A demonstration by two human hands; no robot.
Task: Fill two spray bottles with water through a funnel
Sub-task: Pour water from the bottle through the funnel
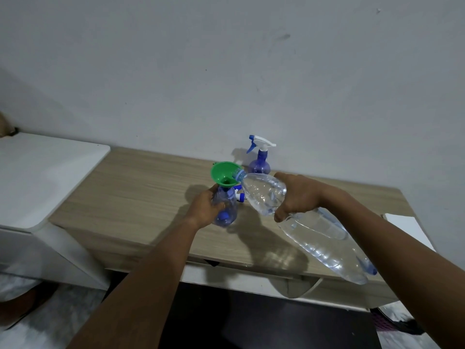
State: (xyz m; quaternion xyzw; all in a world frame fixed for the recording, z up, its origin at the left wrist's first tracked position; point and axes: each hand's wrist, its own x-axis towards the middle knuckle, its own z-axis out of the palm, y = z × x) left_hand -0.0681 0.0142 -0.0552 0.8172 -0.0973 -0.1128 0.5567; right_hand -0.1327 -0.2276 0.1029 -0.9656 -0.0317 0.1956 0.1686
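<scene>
On a wood desk (141, 187) against a grey wall, a person is at the pouring step. The left hand (205, 209) wraps round the open sprayer (230, 210), holding it upright, with the green funnel (224, 173) seated in its neck. The right hand (299, 195) grips the water bottle (314, 233) near its shoulder. The bottle is tipped, its mouth on the funnel's rim at 3 o'clock. Whether water is running, and how full either sprayer is, cannot be told. The next move likely calls for a slow, steady tilt, with the mouth over the funnel so nothing spills or knocks it loose. Counted: two sprayers, the capped sprayer (259, 165) standing at 1 o'clock from the funnel; one funnel; one water bottle; one loose spray head (240, 196) lying just beside the open sprayer at its 2 o'clock.
</scene>
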